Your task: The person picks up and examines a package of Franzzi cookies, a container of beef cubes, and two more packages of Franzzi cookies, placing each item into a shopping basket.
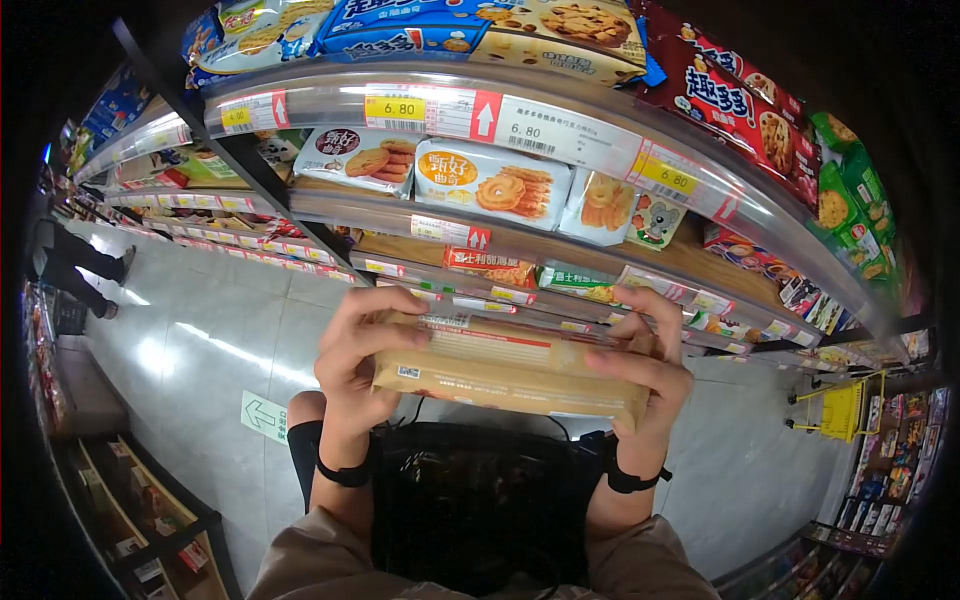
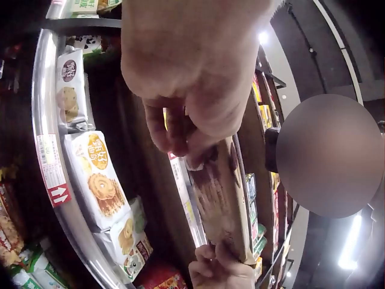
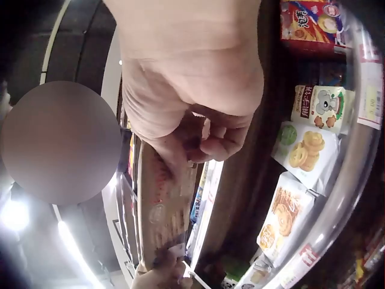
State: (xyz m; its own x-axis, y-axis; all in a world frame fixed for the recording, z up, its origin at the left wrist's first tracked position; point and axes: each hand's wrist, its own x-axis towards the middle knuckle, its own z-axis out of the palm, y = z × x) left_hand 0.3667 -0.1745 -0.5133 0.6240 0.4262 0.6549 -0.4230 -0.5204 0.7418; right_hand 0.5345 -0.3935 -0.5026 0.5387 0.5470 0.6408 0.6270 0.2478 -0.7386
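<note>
Both hands hold a long tan cookie package (image 1: 500, 372) level in front of the body, with its printed side bearing a barcode facing up in the head view. The left hand (image 1: 352, 350) grips one end, fingers over the top and thumb beneath. At the other end the right hand (image 1: 650, 360) grips in the same way. In the left wrist view the package (image 2: 219, 198) stretches between the two hands, and its brownish printed face shows. The right wrist view has the same package (image 3: 165, 205) below the right hand (image 3: 192, 78).
Shelves of snack packs rise in front, with white cookie packs (image 1: 492, 188) and blue packs (image 1: 480, 30) above the hands. A price rail (image 1: 560, 130) curves across. Behind the hands hangs a black basket-like object (image 1: 480, 500). A yellow cart (image 1: 845, 408) stands right; a person (image 1: 75, 265) is at left.
</note>
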